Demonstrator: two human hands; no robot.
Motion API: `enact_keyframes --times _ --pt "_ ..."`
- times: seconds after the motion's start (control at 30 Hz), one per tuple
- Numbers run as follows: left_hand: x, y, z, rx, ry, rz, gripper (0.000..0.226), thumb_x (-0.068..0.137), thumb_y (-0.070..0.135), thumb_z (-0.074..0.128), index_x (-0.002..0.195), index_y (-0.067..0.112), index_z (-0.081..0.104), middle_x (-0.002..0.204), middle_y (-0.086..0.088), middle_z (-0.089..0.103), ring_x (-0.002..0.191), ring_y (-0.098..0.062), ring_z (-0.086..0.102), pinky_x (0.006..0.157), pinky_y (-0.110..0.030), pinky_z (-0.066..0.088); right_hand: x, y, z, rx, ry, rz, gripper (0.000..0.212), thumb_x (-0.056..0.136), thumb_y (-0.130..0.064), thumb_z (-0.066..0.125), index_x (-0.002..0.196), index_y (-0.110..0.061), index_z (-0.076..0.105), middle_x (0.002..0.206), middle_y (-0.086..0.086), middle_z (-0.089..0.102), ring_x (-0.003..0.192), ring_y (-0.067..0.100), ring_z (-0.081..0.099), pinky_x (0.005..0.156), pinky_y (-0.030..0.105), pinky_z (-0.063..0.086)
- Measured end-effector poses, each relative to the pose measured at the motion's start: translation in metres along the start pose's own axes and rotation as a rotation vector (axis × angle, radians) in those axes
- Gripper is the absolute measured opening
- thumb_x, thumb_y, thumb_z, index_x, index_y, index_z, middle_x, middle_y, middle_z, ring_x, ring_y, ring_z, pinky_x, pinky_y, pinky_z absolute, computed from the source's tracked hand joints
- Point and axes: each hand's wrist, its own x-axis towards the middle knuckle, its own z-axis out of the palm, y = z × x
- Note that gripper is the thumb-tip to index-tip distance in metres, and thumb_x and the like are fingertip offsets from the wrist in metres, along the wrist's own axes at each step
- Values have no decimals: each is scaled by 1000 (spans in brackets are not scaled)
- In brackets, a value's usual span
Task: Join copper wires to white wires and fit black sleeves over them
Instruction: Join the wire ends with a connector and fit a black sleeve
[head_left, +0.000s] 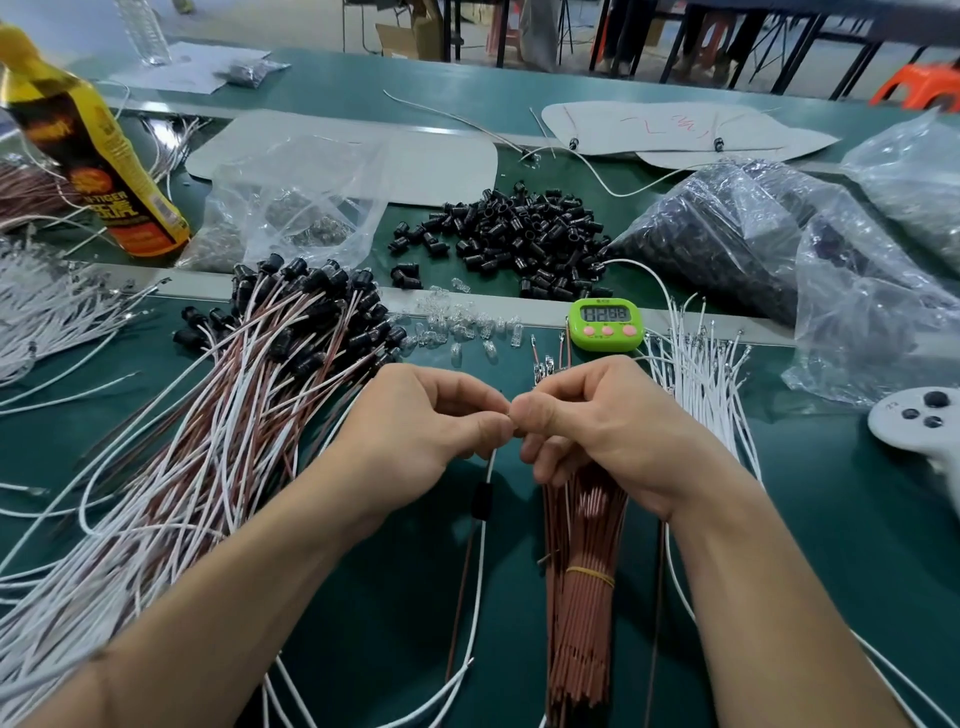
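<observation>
With left hand (431, 421) and right hand (597, 421) pinching white wire (483, 571) to copper wire (460, 603), align ends before raising black sleeve (482, 501).

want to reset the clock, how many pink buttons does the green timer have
3, in a row under the display of the green timer: left button, middle button, right button. Its sides and back are out of sight, so more could be hidden.

Both bare forearms angling in from below, left hand (436, 415) and right hand (597, 415) knuckles-up, fingers curled, thumb and forefinger tips meeting at centre, both pinching top end of thin white wire (481, 556)
</observation>
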Motion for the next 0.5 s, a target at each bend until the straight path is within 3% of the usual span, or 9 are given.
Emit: enact_keyframes --times 0.1,0.17,0.37,0.5 --pt "0 3 -1 -84 -31 -36 11 84 1 77 78 10 77 67 -6 70 58 -9 58 59 -16 49 0 1 -2 12 -25 -18 9 78 -17 87 75 -12 79 69 14 71 55 19 69 51 24 54" --pt "0 5 -2 -146 -46 -71 11 84 0 76 79 10 76 68 -4 69 58 -9 55 58 -16 47 0 3 -3 -11 -5 -47 13 72 -2 86 77 -11 78 68 16 72 56 21 69 53 26 56" --pt "0 5 -2 -216 -95 -128 8 84 4 75 80 11 75 71 -3 68 63 -11 55 63 -20 47 6 7 -2 -134 140 -223 27 66 2 80 86 -15 79 72 8 76 60 18 71 60 25 58" --pt "-1 6 -3 -261 -115 -139 9 72 18 79 79 13 76 71 -3 67 61 -9 55 62 -19 47 7 8 -1 -180 145 -311 27 69 3 84 85 -18 80 74 2 77 66 13 74 63 20 57"
